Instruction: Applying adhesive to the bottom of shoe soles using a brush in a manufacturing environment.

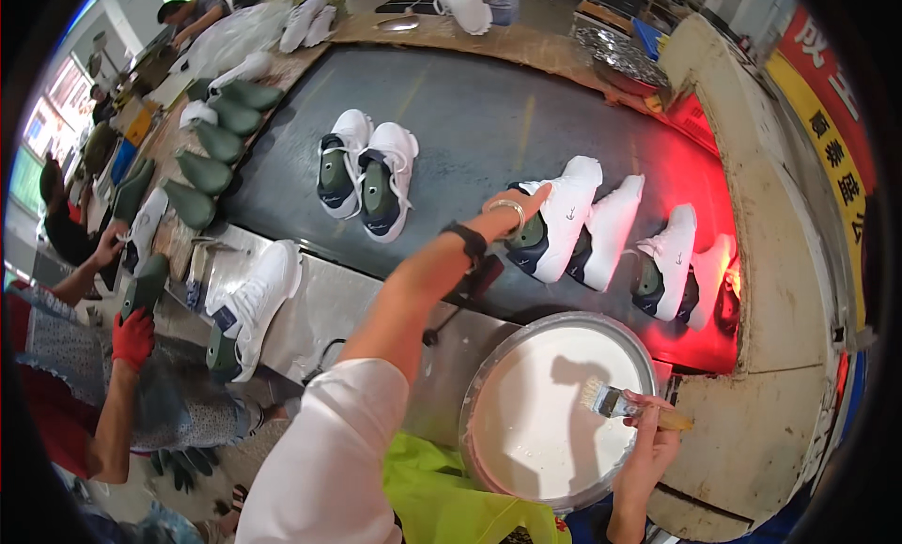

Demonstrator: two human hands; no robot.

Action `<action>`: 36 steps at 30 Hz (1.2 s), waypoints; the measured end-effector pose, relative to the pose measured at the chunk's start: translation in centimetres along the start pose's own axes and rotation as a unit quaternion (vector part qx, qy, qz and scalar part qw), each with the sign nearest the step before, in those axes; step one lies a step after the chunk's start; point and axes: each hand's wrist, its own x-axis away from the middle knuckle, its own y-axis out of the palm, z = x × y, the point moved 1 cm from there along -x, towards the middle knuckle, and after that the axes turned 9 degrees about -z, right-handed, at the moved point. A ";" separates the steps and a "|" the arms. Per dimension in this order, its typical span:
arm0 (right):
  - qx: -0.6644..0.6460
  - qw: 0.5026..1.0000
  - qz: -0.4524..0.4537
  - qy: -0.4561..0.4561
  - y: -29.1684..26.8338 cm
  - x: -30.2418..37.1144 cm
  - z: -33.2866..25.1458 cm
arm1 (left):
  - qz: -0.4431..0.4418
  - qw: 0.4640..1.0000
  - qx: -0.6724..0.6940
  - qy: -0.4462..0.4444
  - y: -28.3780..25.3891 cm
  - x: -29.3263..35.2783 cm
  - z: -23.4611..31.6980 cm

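My left hand point(519, 209), a bracelet and a dark watch on its wrist, grips a white sneaker point(569, 217) by its upper. The sneaker lies on its side with a green last inside, its sole turned to the right. A second white sneaker point(609, 234) lies right beside it. In my right hand point(648, 445) is a flat paintbrush point(611, 400) with a wooden handle and pale bristles, held by the fingers above a round metal basin point(473, 394) of white liquid. The bristles appear clear of the liquid, over the basin's right half.
Another sneaker pair point(388, 182) stands on the dark conveyor belt point(451, 93). More sneakers point(669, 262) lie under red light at the machine housing point(752, 262). Left, a lone sneaker point(252, 304) rests on the metal ledge. A co-worker's red-gloved hand point(133, 337) holds a green last; several lasts point(204, 172) line the wooden edge.
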 end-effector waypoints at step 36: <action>-0.026 0.998 0.015 -0.054 -2.7 11.4 -3.0 | -0.252 0.557 0.744 0.267 2.9 41.2 -28.9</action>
